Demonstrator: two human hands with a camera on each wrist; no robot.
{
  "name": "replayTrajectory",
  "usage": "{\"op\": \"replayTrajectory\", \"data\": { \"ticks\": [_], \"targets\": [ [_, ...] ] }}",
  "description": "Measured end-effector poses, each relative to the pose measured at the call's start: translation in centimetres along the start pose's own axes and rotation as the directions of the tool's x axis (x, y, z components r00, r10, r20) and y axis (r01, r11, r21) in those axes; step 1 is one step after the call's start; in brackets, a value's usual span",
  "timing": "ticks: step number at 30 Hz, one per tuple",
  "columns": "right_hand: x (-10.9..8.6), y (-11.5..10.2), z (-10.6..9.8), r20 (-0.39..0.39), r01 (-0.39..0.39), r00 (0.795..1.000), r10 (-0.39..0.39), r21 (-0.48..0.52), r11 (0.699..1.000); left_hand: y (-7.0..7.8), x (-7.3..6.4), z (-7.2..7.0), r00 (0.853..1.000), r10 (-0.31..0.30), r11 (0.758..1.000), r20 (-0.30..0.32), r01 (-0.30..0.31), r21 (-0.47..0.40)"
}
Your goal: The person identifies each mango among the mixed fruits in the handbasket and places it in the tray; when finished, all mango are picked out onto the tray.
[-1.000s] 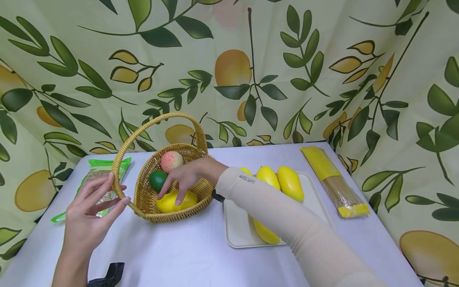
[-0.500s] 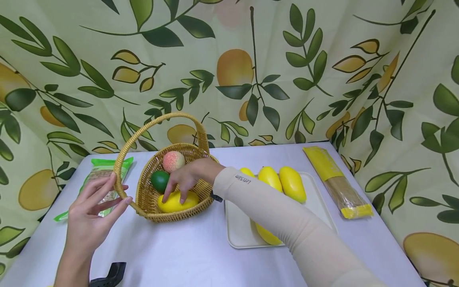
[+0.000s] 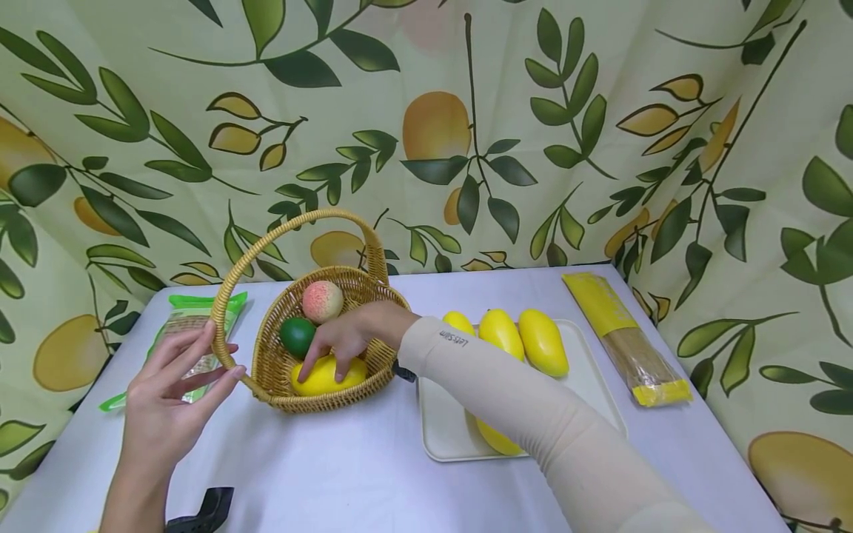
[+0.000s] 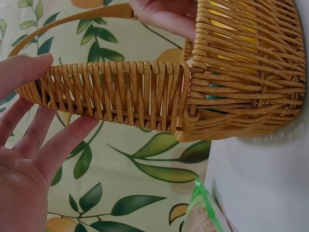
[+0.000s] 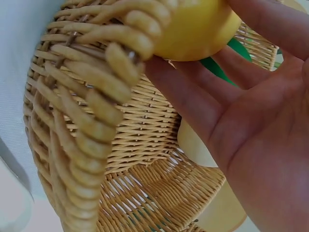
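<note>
Around my hands, a cream rectangular tray (image 3: 586, 385) with yellow mangoes (image 3: 543, 341) sits right of the woven wicker basket (image 3: 280, 370), a yellow-wrapped noodle packet (image 3: 623, 337) lies farther right, and a green-edged packet (image 3: 180, 326) lies left. Beside my fingers in the basket sit a dark green fruit (image 3: 296, 334) and a pinkish peach (image 3: 323, 300). My right hand (image 3: 353, 333) rests fingertips on the smooth, oblong yellow mango (image 3: 323, 376) at the basket's front, fingers straight. My left hand (image 3: 169, 400), fingers spread, touches the basket's handle base.
</note>
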State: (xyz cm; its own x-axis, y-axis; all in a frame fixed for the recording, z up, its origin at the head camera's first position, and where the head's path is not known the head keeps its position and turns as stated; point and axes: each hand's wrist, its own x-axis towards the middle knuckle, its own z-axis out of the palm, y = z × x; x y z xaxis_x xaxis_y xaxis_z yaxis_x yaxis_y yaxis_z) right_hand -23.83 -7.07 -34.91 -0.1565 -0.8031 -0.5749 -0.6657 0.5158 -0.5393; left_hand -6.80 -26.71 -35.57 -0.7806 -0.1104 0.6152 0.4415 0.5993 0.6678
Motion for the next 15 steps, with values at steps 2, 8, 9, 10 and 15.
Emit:
{"op": "replayTrajectory", "data": {
  "ticks": [2,8,9,10,15],
  "targets": [
    [-0.1,0.0,0.1,0.0,0.006,1.0,-0.006,0.01,1.0,0.1,-0.1,0.0,1.0,-0.023,1.0,0.0,0.023,0.02],
    [-0.6,0.1,-0.2,-0.015,0.036,0.999,-0.036,-0.002,0.999,0.4,-0.2,0.0,0.997,-0.073,0.996,0.003,0.073,0.048],
    [-0.8,0.1,-0.4,-0.019,0.039,0.999,-0.039,-0.005,0.999,0.4,-0.2,0.0,0.997,-0.072,0.996,0.002,0.072,0.049],
    [-0.9,0.1,-0.5,-0.022,0.049,0.999,-0.049,-0.011,0.999,0.4,-0.2,0.0,0.998,-0.067,0.997,0.001,0.066,0.044],
    [-1.9,0.1,-1.4,-0.034,0.063,0.997,-0.064,-0.022,0.998,0.2,-0.1,0.0,0.999,-0.041,0.998,-0.003,0.041,0.039]
  ]
}}
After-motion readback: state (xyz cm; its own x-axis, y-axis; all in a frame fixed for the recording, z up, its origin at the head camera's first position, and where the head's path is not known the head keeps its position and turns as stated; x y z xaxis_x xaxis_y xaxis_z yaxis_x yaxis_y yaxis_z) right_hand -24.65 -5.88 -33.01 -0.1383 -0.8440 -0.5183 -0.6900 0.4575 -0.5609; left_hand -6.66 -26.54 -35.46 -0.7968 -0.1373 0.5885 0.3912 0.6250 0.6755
